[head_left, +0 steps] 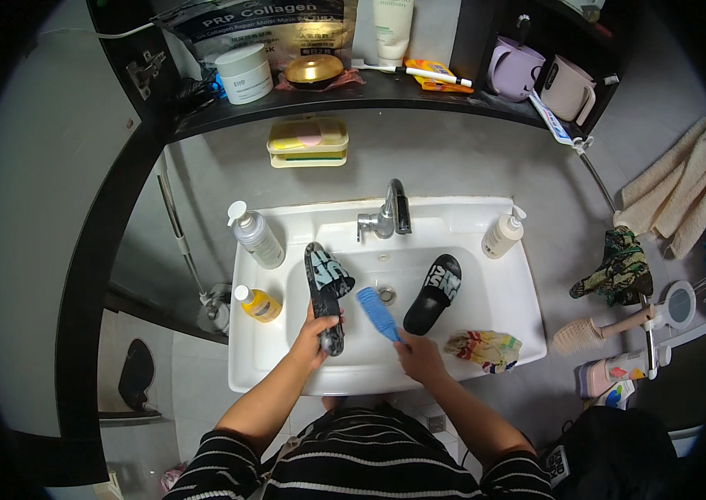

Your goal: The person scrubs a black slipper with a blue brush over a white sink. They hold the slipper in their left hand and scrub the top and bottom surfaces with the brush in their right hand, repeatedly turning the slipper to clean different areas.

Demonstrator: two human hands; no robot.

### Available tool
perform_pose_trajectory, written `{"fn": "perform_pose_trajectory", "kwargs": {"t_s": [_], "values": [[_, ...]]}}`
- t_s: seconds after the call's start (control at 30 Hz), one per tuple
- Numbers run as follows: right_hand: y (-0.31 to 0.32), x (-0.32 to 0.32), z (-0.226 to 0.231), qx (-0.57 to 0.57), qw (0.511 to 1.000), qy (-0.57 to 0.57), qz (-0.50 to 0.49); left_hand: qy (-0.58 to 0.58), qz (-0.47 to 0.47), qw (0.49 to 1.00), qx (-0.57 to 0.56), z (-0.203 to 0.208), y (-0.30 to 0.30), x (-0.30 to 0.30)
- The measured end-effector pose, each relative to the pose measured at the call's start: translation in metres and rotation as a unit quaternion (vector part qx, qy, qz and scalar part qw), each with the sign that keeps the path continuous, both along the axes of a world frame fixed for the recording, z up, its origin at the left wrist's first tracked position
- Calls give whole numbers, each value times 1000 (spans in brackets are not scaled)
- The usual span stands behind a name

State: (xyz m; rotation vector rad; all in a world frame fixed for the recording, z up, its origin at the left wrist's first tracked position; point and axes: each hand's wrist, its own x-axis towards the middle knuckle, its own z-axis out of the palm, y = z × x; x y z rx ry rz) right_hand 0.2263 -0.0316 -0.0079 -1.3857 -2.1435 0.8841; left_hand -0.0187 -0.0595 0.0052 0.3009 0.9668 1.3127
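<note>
Head cam: arms (265, 400) fwd, L hand (311, 343) gripping slipper (327, 287), R hand (421, 359) brush (378, 314).

Just right of frame centre, you have a narrow gap between blue brush (377, 313) and lying slipper (428, 310); the faucet (386, 218) obstructs above.

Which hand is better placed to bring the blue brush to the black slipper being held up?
Probably the right hand: it already grips the blue brush by its handle, the head pointing toward the black slipper. The left hand is occupied holding that slipper.
</note>
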Motion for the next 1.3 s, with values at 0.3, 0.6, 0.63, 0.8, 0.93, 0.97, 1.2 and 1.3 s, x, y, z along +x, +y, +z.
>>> {"fn": "perform_pose_trajectory", "kwargs": {"t_s": [0.3,0.6,0.63,0.8,0.93,0.97,1.2,1.3], "values": [[5,-41,64,44,996,75,-16,57,-123,988,77,-12,6,-2],[-2,-48,62,51,997,36,-41,70,-101,992,34,-18,-1,5],[10,-43,42,48,996,45,-68,73,-105,991,36,-16,-1,6],[-8,-51,73,42,999,-12,-1,95,-104,990,19,-18,-2,8],[-5,-56,74,48,996,-72,-17,169,-77,981,56,-22,0,17],[-1,-51,66,68,995,-64,-27,191,-77,977,48,-17,1,18],[-20,-56,69,76,983,-160,42,217,-38,975,10,-10,5,29],[3,-55,64,96,986,-136,-18,237,-73,969,-15,3,5,28]]}}
